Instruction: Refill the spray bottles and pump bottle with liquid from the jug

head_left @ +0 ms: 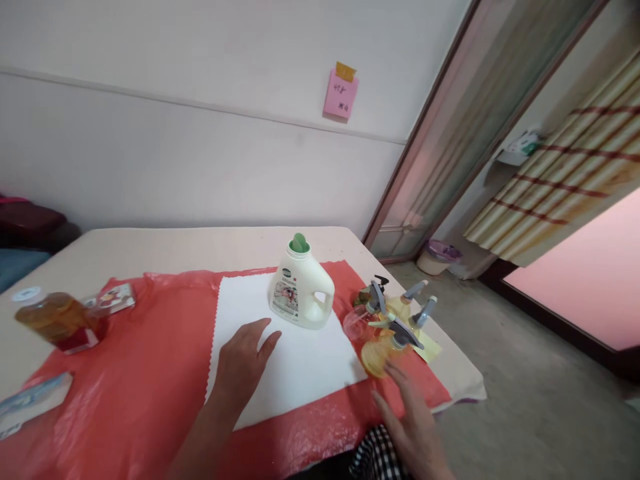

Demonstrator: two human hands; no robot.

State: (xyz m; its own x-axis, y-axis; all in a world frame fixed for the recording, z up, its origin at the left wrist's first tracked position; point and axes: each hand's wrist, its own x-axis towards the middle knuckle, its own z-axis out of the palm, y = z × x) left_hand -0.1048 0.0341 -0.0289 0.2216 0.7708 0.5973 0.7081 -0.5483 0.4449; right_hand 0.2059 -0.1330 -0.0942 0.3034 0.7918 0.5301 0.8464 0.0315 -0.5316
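A cream-coloured jug (305, 293) with a handle and a printed label stands upright on a white cloth (290, 373). Its neck is uncapped, with a green spout inside. My left hand (243, 360) hovers over the cloth in front of the jug, thumb and fingers apart, holding nothing. To the right, my right hand (407, 413) is spread and slightly blurred, close to a yellowish spray bottle (377, 353) with a grey trigger head. Whether its fingertips touch that bottle I cannot tell. Behind it are a clear spray bottle (357, 323) and several other trigger bottles, partly overlapping.
Red plastic sheeting (155, 347) covers much of the table (200, 247). At left are a bottle of amber liquid (57, 320), a small packet (117, 298) and a flat pack (35, 400). A pink note (341, 95) hangs on the wall; a bin (436, 259) stands on the floor.
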